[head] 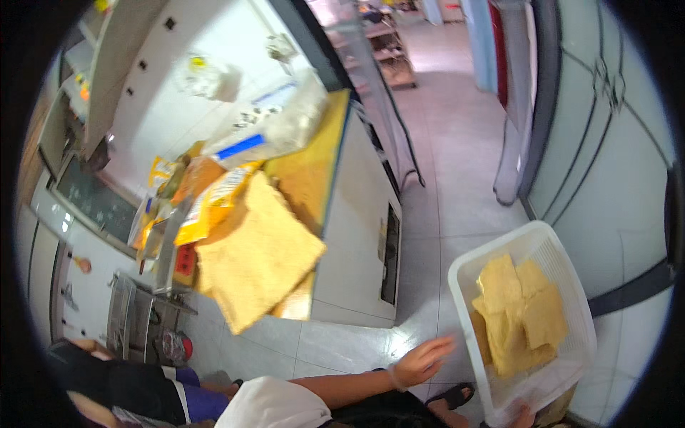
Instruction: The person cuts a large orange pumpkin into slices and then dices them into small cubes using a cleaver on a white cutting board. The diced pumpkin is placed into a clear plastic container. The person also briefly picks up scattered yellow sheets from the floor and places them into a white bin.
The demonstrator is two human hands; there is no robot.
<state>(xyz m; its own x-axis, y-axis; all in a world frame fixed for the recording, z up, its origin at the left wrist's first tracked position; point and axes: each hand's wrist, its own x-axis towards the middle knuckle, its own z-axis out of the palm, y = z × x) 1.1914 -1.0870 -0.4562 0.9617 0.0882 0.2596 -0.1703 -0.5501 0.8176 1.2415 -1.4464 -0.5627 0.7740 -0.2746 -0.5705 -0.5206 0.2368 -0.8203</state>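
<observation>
My left hand (426, 359) is in the lower middle, empty and slightly blurred, its fingers extended toward the near side of a white plastic basket (461, 289). At the basket's lower rim is my right hand (522, 416), partly cut off by the frame, with its fingers against the rim. Several pale yellow, flat pieces (503, 315) lie overlapping inside the basket; their material is unclear. A large, square sheet (262, 251) of similar colour lies over the corner of a yellow-topped counter (310, 176), projecting past its edge.
Orange-and-white packets (217, 200), a clear plastic bag (299, 120) and a metal container (160, 251) crowd the counter. Another person (123, 385) in dark clothing is at lower left. A clear strip curtain (396, 123) hangs at the doorway. Pale cabinet doors (615, 176) stand right.
</observation>
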